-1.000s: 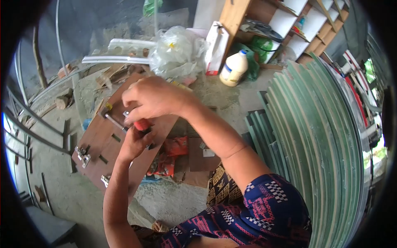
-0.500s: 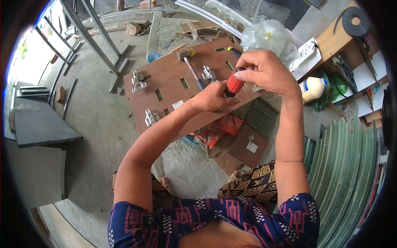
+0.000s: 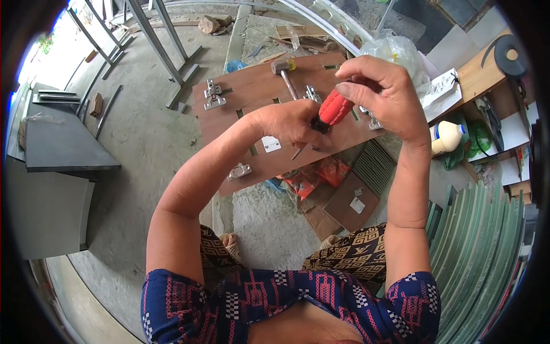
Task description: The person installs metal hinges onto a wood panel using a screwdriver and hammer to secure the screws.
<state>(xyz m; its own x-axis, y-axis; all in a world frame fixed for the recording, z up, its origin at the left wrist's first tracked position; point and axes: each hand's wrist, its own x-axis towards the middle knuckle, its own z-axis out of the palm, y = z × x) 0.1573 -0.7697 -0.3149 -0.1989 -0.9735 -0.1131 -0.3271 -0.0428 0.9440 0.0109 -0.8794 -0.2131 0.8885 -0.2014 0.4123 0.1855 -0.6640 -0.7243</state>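
Note:
A red and black screwdriver [image 3: 334, 108] is held over a brown wooden panel [image 3: 252, 86], its thin shaft slanting down and to the left. My left hand [image 3: 291, 122] is closed around the lower, black end of the handle. At the upper end, my right hand [image 3: 385, 92] has its thumb and curled fingers on the handle's butt. Several metal cabinet hinges lie on the panel, among them one hinge [image 3: 213, 94] at the far left corner and another hinge [image 3: 239, 171] at the near left. A mallet [image 3: 283, 67] rests beyond my left hand, its handle partly hidden.
Stacked greenish sheets [image 3: 475, 246] stand at the right. Shelving holds a white bottle [image 3: 447, 137] and a black tape roll [image 3: 509, 55]. A plastic bag [image 3: 395, 51] sits behind the panel. Dark boards [image 3: 69, 143] and metal frames [image 3: 150, 46] are at the left.
The view has shifted, so the panel appears farther right. The screwdriver's shaft now shows below my left hand. My right hand's fingers have opened slightly at the handle's end.

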